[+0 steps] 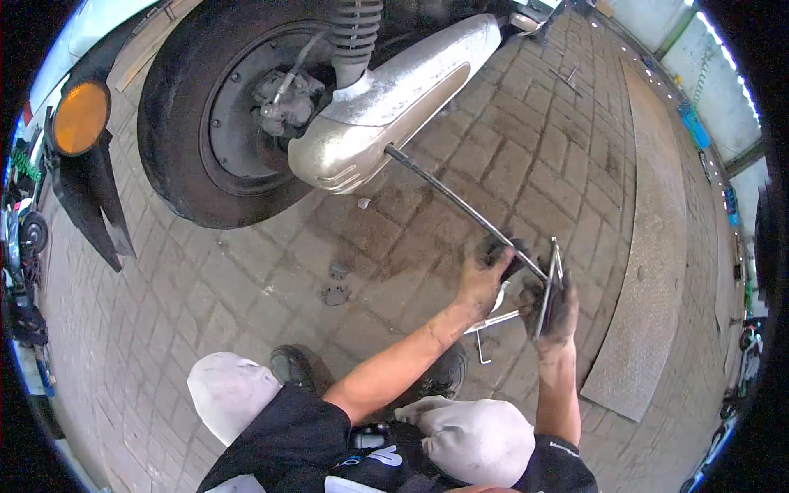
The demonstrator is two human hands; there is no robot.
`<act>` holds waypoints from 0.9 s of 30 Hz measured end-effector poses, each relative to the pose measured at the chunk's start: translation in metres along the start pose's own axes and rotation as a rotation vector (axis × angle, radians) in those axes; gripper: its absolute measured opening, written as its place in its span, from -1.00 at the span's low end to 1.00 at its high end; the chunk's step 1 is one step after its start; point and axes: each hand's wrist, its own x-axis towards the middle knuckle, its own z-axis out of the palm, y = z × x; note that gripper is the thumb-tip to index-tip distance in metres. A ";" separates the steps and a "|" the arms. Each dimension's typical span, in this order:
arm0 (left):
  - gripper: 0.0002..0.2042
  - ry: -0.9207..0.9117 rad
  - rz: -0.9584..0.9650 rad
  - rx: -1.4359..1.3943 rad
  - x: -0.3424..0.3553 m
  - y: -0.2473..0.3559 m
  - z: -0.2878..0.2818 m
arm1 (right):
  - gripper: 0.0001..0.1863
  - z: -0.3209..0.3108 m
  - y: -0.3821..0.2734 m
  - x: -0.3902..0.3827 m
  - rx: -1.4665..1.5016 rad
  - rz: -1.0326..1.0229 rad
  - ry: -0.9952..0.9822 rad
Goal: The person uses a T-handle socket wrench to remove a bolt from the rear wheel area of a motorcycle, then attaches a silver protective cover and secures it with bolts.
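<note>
A long dark T-handle wrench [456, 200] runs slantwise from the lower edge of a scratched silver cover [411, 103] beside a motorcycle wheel to my two hands. My left hand [479, 283], its fingers blackened, is closed round the shaft near the handle end. My right hand [560, 311], also blackened, is closed on the crossbar at the outer end. The far tip is hidden at the cover. Beneath my hands, several silver tools lie partly hidden, an L-shaped hex key [482, 352] among them.
The black tyre [168, 156] and a coil-spring shock absorber [354, 41] stand at the far left. An orange lamp [80, 119] juts out nearby. Small dark pieces [334, 294] lie on the brick paving [394, 304]. A long metal plate [645, 329] is at right.
</note>
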 end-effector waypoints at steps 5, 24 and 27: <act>-0.75 0.056 0.062 0.153 0.000 0.001 0.006 | -0.41 -0.073 -0.003 -0.031 -0.280 0.147 0.096; -0.59 -0.420 -0.142 -0.058 0.009 0.026 0.003 | -0.52 -0.027 -0.033 0.000 -2.046 -1.363 0.090; -0.58 -0.407 -0.142 -0.148 0.006 0.017 0.006 | -0.79 -0.066 -0.020 0.014 -1.720 -0.936 0.168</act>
